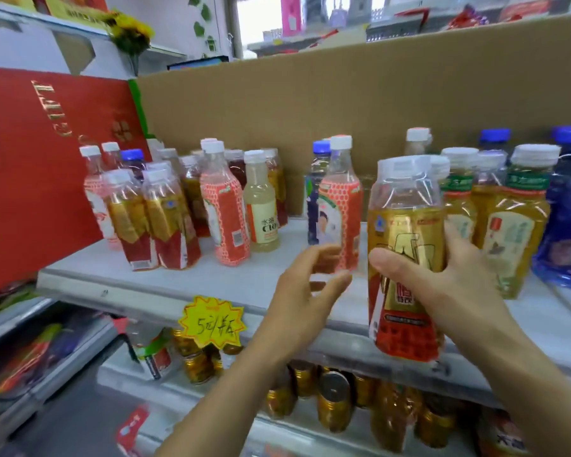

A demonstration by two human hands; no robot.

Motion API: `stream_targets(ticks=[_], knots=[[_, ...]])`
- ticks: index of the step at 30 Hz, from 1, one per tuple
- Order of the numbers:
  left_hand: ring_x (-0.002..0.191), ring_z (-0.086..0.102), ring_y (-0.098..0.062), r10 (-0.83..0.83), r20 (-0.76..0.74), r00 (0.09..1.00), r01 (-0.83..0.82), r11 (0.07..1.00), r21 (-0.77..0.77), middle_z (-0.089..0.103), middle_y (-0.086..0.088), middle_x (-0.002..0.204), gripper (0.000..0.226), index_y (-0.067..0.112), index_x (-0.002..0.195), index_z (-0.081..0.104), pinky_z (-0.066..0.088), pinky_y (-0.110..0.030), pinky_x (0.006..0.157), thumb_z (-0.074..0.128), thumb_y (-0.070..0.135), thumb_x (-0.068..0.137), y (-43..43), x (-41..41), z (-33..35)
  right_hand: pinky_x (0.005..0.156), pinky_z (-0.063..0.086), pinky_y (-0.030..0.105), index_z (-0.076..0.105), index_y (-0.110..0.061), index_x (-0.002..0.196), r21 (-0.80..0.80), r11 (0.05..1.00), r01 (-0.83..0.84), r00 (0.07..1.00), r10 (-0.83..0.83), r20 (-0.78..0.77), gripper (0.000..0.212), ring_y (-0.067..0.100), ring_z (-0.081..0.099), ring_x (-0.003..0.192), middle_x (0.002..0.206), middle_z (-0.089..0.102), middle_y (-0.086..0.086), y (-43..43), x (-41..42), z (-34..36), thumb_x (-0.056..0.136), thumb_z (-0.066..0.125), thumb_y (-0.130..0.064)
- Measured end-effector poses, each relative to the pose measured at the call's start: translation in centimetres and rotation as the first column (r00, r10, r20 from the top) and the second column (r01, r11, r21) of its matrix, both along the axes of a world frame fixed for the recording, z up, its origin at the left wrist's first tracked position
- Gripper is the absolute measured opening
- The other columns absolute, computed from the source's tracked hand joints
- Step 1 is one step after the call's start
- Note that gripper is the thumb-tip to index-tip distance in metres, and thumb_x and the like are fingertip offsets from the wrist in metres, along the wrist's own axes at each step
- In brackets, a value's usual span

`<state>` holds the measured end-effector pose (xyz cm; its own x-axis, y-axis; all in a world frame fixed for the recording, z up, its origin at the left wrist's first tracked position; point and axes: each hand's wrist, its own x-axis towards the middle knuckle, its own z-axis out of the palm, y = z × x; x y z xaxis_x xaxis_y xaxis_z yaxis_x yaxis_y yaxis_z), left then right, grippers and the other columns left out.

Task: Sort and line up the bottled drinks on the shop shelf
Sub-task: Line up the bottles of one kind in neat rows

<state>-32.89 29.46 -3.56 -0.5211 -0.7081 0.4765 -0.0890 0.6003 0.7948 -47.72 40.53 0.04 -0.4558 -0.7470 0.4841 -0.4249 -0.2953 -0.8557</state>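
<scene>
My right hand point(442, 275) grips a gold-and-red tea bottle point(406, 225) with a white cap, held upright in front of the shelf's front edge. My left hand point(304, 291) is just left of it, fingers spread and loosely curved near the base of a pink honeycomb-label bottle point(342, 206) on the white shelf point(178, 278); it holds nothing. More gold-and-red bottles point(152, 219) cluster at the shelf's left, beside another pink bottle point(226, 209) and a pale yellow drink point(262, 206). Green-label tea bottles point(511, 219) stand to the right.
A red gift box point(40, 166) leans at the shelf's left end. A brown cardboard wall point(343, 100) backs the shelf. A large blue bottle point(567, 225) stands at far right. A yellow price tag point(213, 321) hangs off the edge; gold cans point(333, 400) fill the shelf below.
</scene>
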Motion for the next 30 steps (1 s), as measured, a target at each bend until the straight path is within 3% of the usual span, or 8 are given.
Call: stream_targets(ticks=[4,8,14,18,22,24,27,30], knots=[[0.100,0.064,-0.001,0.098,-0.088,0.991,-0.099,0.995,-0.009,0.070,0.016,0.102,0.016,0.034,0.115,0.063,0.049,-0.015,0.077,0.058,0.032,0.100,-3.1,7.2,0.2,0.057,0.048,0.004,0.058,-0.040,0.104,-0.031,0.996,-0.080,0.996,0.081,0.028,0.057,-0.008,0.067,0.085,0.094,0.070,-0.027,-5.6,5.9,0.3,0.057,0.080,-0.064],[0.103,0.062,-0.002,0.161,-0.110,0.981,-0.167,0.985,-0.044,0.066,0.021,0.104,0.020,0.038,0.115,0.062,0.048,-0.014,0.078,0.062,0.027,0.099,-7.0,14.7,0.4,0.075,0.055,0.027,0.055,-0.045,0.107,-0.065,0.990,-0.122,0.991,0.126,0.052,0.056,-0.001,0.070,0.090,0.101,0.072,-0.019,-11.8,12.4,0.2,0.061,0.082,-0.062],[0.120,0.053,0.000,0.197,-0.026,0.980,-0.198,0.977,-0.080,0.057,0.017,0.126,0.046,0.035,0.133,0.051,0.048,-0.021,0.093,0.069,0.026,0.093,-12.1,21.5,0.0,0.083,0.053,0.030,0.049,-0.050,0.117,-0.116,0.982,-0.148,0.987,0.154,0.043,0.062,-0.001,0.067,0.099,0.109,0.070,-0.019,-19.3,19.9,-0.3,0.065,0.084,-0.056],[0.127,0.041,0.009,0.305,-0.024,0.952,-0.306,0.948,-0.086,0.043,0.021,0.136,0.061,0.040,0.139,0.038,0.040,-0.015,0.102,0.072,0.032,0.089,-15.8,24.6,-0.7,0.088,0.052,0.024,0.045,-0.044,0.130,-0.109,0.990,-0.084,0.994,0.091,0.059,0.073,-0.006,0.062,0.106,0.117,0.066,-0.020,-22.9,22.7,-1.9,0.070,0.086,-0.048],[0.139,0.032,-0.004,0.307,-0.016,0.951,-0.307,0.951,0.025,0.026,0.018,0.148,0.086,0.039,0.149,0.021,0.035,-0.035,0.116,0.077,0.033,0.084,-19.8,26.0,-0.6,0.105,0.047,0.036,0.031,-0.038,0.144,-0.111,0.994,0.001,1.000,0.002,0.027,0.087,0.009,0.054,0.124,0.135,0.055,-0.007,-25.0,24.1,-3.2,0.076,0.085,-0.032],[0.143,0.029,-0.007,0.269,-0.007,0.963,-0.268,0.962,0.055,0.025,0.014,0.156,0.095,0.037,0.155,0.015,0.032,-0.037,0.118,0.077,0.033,0.084,-21.4,25.9,-0.5,0.106,0.046,0.041,0.028,-0.039,0.144,-0.124,0.992,0.030,0.999,-0.027,0.024,0.089,0.012,0.053,0.126,0.136,0.053,-0.005,-25.5,24.4,-3.4,0.076,0.085,-0.030],[0.138,0.037,-0.006,0.268,-0.037,0.963,-0.266,0.963,0.042,0.035,0.013,0.152,0.087,0.037,0.153,0.020,0.036,-0.037,0.115,0.075,0.028,0.087,-22.9,25.7,-0.8,0.102,0.045,0.029,0.025,-0.057,0.136,-0.140,0.987,0.076,0.997,-0.075,0.014,0.089,0.003,0.051,0.124,0.134,0.051,-0.015,-25.8,24.6,-3.6,0.075,0.085,-0.033],[0.125,0.047,-0.004,0.315,-0.145,0.938,-0.304,0.948,0.092,0.046,0.015,0.135,0.054,0.036,0.137,0.041,0.044,-0.040,0.110,0.067,0.021,0.092,-24.6,26.3,-0.8,0.093,0.039,0.014,0.018,-0.072,0.123,-0.118,0.987,0.111,0.994,-0.113,-0.005,0.089,-0.010,0.048,0.120,0.131,0.049,-0.024,-25.8,24.6,-3.8,0.075,0.084,-0.038]])
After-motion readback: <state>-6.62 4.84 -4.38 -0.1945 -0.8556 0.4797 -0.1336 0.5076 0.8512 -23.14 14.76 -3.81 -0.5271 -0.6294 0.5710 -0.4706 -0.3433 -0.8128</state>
